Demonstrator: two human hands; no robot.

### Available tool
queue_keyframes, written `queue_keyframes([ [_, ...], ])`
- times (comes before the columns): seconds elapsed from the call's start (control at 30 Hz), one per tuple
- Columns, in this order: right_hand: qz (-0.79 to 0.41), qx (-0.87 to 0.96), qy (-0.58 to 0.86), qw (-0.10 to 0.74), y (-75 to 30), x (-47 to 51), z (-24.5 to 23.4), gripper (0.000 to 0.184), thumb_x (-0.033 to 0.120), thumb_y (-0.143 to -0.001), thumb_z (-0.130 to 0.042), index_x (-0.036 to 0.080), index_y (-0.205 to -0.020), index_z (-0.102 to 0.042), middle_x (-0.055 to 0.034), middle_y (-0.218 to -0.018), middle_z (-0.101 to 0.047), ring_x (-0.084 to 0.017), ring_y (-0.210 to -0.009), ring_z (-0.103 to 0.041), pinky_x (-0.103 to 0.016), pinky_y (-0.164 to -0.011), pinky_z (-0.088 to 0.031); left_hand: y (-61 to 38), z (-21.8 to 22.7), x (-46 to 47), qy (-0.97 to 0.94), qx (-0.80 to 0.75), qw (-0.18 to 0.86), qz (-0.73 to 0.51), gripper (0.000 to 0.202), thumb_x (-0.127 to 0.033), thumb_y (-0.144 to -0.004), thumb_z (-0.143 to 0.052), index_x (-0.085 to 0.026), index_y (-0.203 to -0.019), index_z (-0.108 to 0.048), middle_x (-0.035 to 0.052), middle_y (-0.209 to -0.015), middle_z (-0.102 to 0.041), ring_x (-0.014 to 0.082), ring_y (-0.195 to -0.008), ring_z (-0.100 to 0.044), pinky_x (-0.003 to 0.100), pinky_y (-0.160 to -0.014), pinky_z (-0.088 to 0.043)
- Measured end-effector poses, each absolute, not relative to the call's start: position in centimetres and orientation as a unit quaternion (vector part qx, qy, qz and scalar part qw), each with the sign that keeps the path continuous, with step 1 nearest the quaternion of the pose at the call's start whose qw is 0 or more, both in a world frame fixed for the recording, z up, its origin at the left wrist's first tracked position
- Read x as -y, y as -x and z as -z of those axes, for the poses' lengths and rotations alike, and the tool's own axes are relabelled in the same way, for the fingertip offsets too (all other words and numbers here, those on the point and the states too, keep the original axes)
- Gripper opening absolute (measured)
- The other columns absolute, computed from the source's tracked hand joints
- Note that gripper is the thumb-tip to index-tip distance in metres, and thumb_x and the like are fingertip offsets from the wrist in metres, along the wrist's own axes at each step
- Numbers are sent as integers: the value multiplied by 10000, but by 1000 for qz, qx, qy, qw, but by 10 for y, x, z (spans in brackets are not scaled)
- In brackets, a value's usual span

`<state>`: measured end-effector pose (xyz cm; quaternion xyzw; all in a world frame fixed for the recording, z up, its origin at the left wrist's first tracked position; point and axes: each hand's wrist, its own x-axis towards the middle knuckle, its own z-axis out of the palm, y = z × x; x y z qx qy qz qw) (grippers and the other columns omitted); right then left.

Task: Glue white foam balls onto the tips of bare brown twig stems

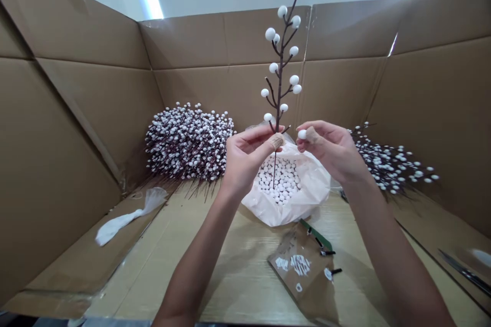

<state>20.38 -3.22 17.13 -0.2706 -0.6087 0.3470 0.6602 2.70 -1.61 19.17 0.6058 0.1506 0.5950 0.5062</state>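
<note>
The left hand [245,159] closed around the stem [280,87], its taped thumb [274,142] pressed across the fingers. The right hand [330,145] hovered just right of the stem, palm inward, fingertips [307,129] pinched together. Both bare forearms [387,260] angled upward, converging toward the stem.

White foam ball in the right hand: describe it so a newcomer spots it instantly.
Inside the tan cardboard enclosure, a white plastic bag of white foam balls sits centre. Above it, the right hand pinches one white foam ball. Unlike those bagged or on the dark branch in the left hand, it sits alone in the fingertips.
</note>
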Motion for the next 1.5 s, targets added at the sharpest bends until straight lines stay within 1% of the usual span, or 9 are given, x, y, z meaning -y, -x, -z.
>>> queue_keyframes([
  [0.13,-344,578,250,696,-193,42,-178,202,362,-762,-737,238,-911,-680,1,-800,-607,-111,-697,-581,-266,-695,-532,-31,-189,17,-607,-158,505,-593,159,-180,-618,-791,-202,-774,-776,33,-786,-749,118,-632,-643,263,-645,-573],
  [0.2,-336,572,241,709,-189,44,-179,162,336,-782,-719,237,-900,-670,-3,-839,-609,-110,-709,-589,-271,-712,-540,-32,-188,17,-608,-160,501,-594,162,-183,-622,-793,-203,-782,-778,34,-784,-749,122,-641,-646,262,-638,-575],
  [0.3,-327,570,237,716,-188,45,-179,104,331,-821,-676,239,-838,-632,-4,-840,-621,-136,-780,-633,-323,-795,-555,-34,-185,17,-617,-166,484,-598,182,-198,-639,-788,-205,-821,-779,39,-796,-749,140,-678,-658,270,-637,-578],
  [0.4,-324,576,246,709,-188,46,-180,134,362,-834,-656,241,-826,-599,-13,-869,-654,-179,-896,-664,-389,-873,-548,-36,-181,17,-632,-164,466,-597,190,-206,-667,-776,-218,-857,-778,39,-850,-752,142,-701,-661,272,-646,-578],
  [0.47,-328,575,247,708,-188,46,-180,141,364,-831,-660,239,-830,-596,-15,-891,-671,-190,-928,-671,-404,-887,-544,-36,-180,16,-637,-160,462,-596,185,-204,-677,-771,-225,-860,-778,39,-881,-754,143,-717,-664,270,-650,-578],
  [0.67,-342,563,233,715,-185,48,-181,164,367,-809,-691,228,-790,-605,-6,-851,-686,-178,-863,-689,-396,-859,-558,-38,-179,16,-637,-143,473,-591,184,-192,-677,-777,-234,-857,-779,26,-826,-757,137,-707,-665,255,-640,-572],
  [0.9,-319,571,243,716,-184,48,-179,189,392,-791,-707,232,-770,-608,-3,-837,-683,-185,-870,-687,-405,-845,-567,-37,-180,17,-649,-153,466,-581,188,-221,-676,-780,-230,-864,-781,51,-908,-763,159,-746,-676,282,-658,-570],
  [1.13,-319,576,240,713,-184,47,-177,157,374,-803,-699,225,-788,-652,-15,-853,-703,-183,-869,-692,-407,-868,-563,-38,-181,16,-650,-143,468,-582,179,-223,-668,-785,-215,-846,-782,57,-908,-765,168,-762,-679,285,-661,-573],
  [1.5,-291,557,249,737,-174,45,-175,187,388,-778,-725,215,-821,-668,-25,-868,-724,-191,-871,-706,-400,-846,-579,-41,-181,18,-630,-154,435,-624,194,-265,-640,-813,-192,-816,-777,60,-869,-767,154,-679,-664,277,-611,-568],
])
